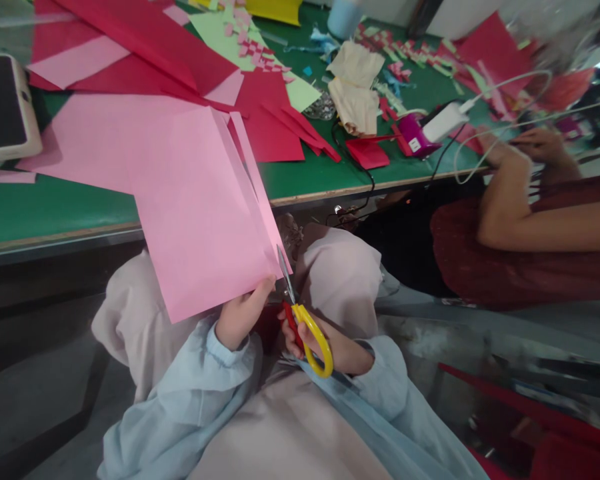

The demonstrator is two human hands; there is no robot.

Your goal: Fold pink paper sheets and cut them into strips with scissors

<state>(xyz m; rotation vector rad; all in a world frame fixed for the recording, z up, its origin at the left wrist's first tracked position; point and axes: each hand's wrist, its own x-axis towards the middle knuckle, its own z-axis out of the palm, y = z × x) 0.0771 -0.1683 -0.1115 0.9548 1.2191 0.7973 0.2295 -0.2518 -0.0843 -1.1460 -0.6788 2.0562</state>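
Observation:
A pink paper sheet (195, 207) reaches from the table over my lap. My left hand (245, 309) grips its near edge close to the right corner, thumb on top and the other fingers hidden beneath. In my right hand (300, 337) are scissors (317, 347) with yellow and red handles. Their blades point away from me at the sheet's near right corner. Along the right side of the sheet runs a narrow pink strip (253, 173), split from it by a gap over part of its length. Whether the blades are closed on the paper I cannot tell.
Red paper sheets (180, 53) and small paper scraps (253, 47) lie on the green table (80, 207). A phone (5, 110) lies at the left. A purple plug adapter (417, 135) with cables is at the right, near another person's arm (510, 193).

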